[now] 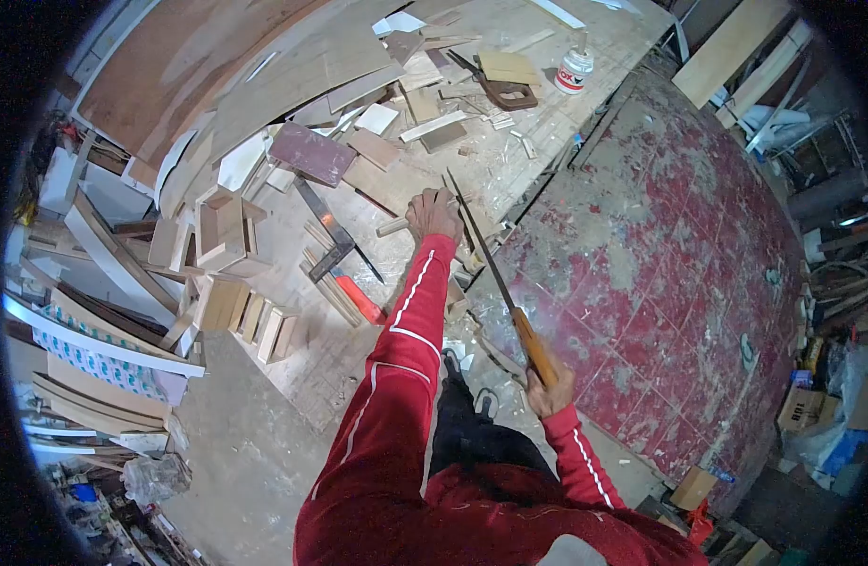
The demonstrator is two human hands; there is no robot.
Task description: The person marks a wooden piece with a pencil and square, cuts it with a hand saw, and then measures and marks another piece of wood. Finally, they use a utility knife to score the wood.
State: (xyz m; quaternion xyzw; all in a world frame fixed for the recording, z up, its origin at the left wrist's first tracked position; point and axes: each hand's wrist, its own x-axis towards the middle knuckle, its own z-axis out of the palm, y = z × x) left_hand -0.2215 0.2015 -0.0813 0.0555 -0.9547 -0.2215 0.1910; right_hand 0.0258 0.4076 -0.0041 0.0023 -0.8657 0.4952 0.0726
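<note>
A long narrow saw (pixel 491 259) with a wooden handle points up and away from me. My right hand (pixel 552 389) is closed round the lower end of its handle. My left hand (pixel 433 213) presses down on a small wood strip (pixel 392 226) near the bench edge, its fingers curled, beside the blade. Left of that hand lie a metal square (pixel 332 247) and a red-handled tool (pixel 360 300). Whether the blade touches any wood is hard to tell.
The wooden bench (pixel 307 377) carries offcuts, small wooden boxes (pixel 228 231), a maroon board (pixel 311 154), another handsaw (pixel 509 92) and a white glue jar (pixel 574 72). Right of the bench is a red tiled floor (pixel 660 283). Curved boards stand at left.
</note>
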